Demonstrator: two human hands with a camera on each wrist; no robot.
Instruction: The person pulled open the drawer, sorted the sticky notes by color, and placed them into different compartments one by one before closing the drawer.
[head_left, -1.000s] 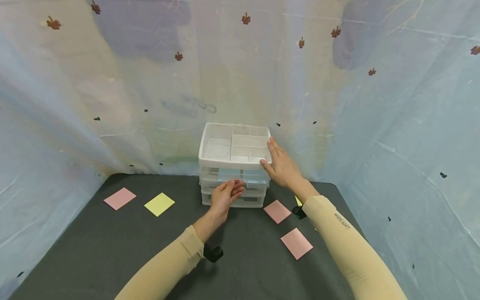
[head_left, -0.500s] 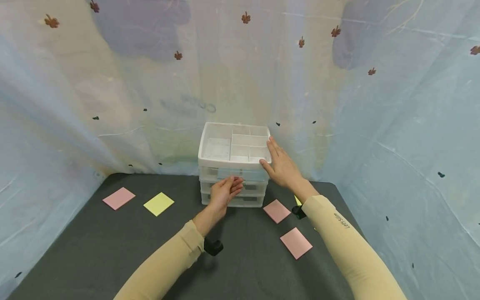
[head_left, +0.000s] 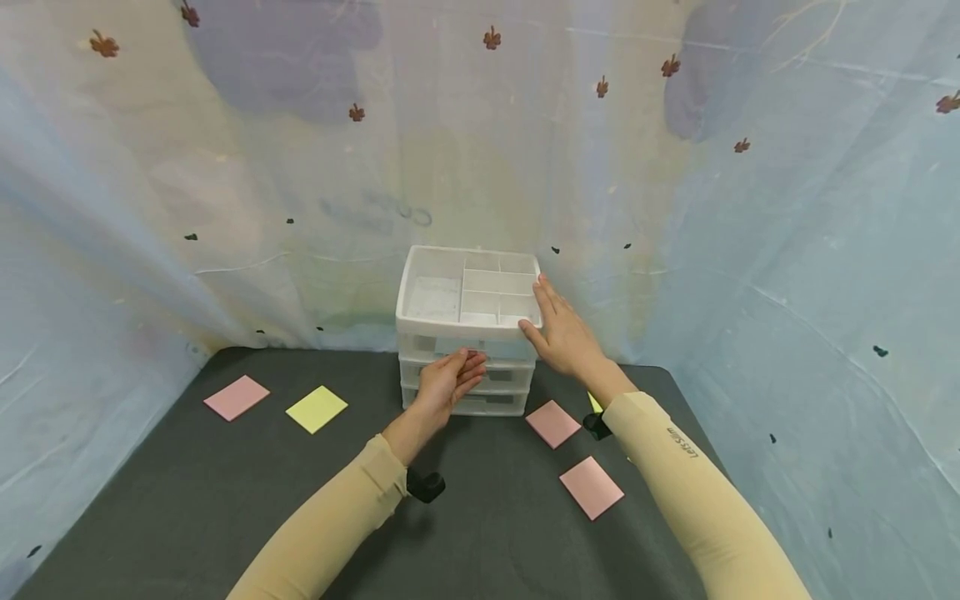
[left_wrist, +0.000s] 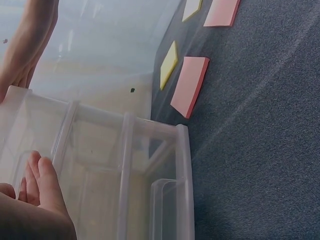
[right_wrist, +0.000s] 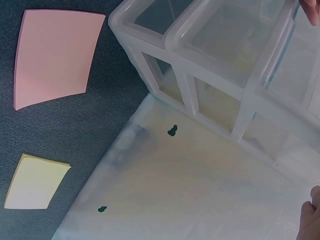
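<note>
While hands (head_left: 446, 383) (head_left: 566, 335) are at drawers (head_left: 510, 376), arms (head_left: 330, 517) (head_left: 697, 492) outstretched, converging

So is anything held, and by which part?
Can't tell: left hand at the top drawer, grip unclear; right hand rests on the drawer unit's rim.

Drawer unit (head_left: 470, 327): hard plastic, white frame smooth with soft gloss; drawer fronts (left_wrist: 97, 155) clear to slightly cloudy plastic, shinier, catching light along the edges. Pink pads (head_left: 592, 488) and yellow pad (head_left: 317, 409) paper, matt, flat-faced. Bench (head_left: 495, 525) dark, matt, fine-grained, slightly rough. Backdrop (head_left: 465, 158) thin printed sheeting, creased, faint sheen; cloth or plastic, can't tell. Left sleeve (head_left: 326, 525) and right sleeve (head_left: 697, 492) smooth matt cloth.
</note>
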